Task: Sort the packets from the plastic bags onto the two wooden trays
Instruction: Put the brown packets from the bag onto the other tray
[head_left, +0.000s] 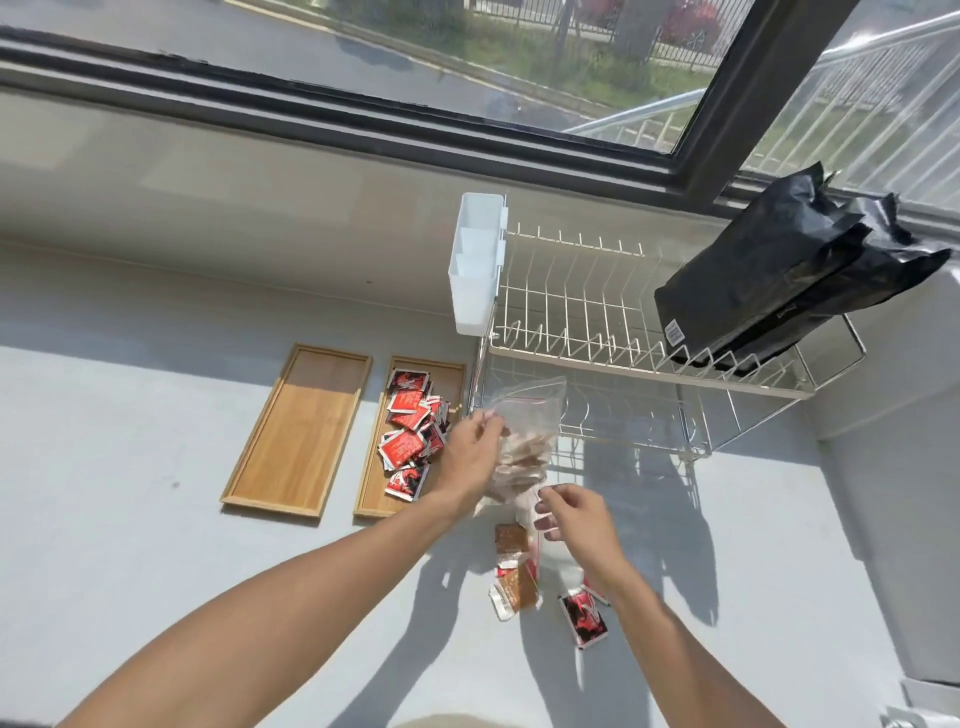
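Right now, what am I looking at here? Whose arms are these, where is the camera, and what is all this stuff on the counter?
There is no machine here: a person wears a camera on the head, so you look down along their own arms. The left hand and the right hand hold a clear plastic bag of brownish packets between them. Two wooden trays lie on the grey counter: the left tray is bare, the right tray holds a pile of red packets. A few loose packets lie on the counter below the bag. Behind stands a wire dish rack with black bags on top.
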